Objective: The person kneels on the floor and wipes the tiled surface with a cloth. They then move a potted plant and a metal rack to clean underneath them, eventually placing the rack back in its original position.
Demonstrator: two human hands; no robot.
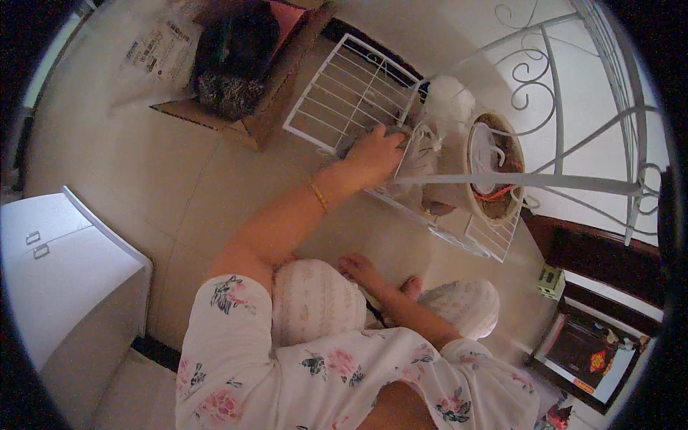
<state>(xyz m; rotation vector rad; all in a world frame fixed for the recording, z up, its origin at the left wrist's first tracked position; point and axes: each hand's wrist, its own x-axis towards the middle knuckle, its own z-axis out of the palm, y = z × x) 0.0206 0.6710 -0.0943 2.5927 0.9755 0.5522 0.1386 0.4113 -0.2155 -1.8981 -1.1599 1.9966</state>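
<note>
My left hand (376, 153) reaches forward to a white wire rack (344, 86), its fingers curled over a dark grey item (399, 130) mostly hidden beneath them. What that item is cannot be made out. Close beside this hand, to its right, are clear plastic wrapping (424, 142) and a white bundle (450, 99). My right hand (357, 267) rests low between my knees, near the left knee (317, 301). Its fingers look bent, and no object shows in it, though the palm is hidden.
A grey scrolled metal frame (484, 181) crosses on the right, over an oval basket (521, 161) with a white hook-shaped piece inside. An opened cardboard box (290, 80) holds a dark furry thing (231, 91). On the left stands a white cabinet (80, 258); a green box (551, 280) sits right.
</note>
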